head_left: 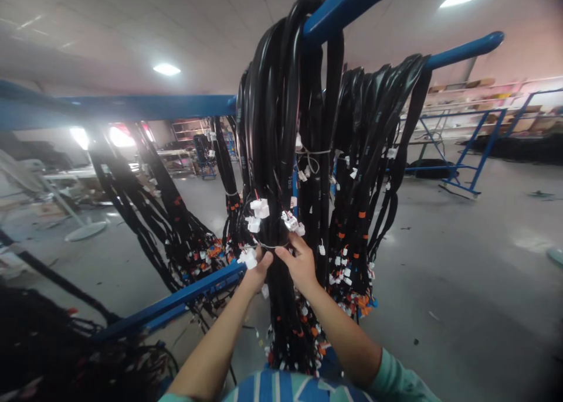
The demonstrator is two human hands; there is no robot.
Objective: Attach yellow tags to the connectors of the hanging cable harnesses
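A thick bundle of black wire harnesses (281,156) hangs over a blue rack bar (343,3) right in front of me. White connectors (259,208) and orange tags dot the cables. My left hand (257,270) and my right hand (301,261) both reach up to the bundle's middle, fingers pinched on a thin tie (272,247) that runs round the cables. The fingertips meet at that tie, partly hidden behind the cables.
More harness bundles hang to the right (378,156) and left (145,203) on the blue rack frame (167,305). A second blue bar (466,47) juts out upper right. Grey floor spreads to the right; blue frames and shelves stand far back.
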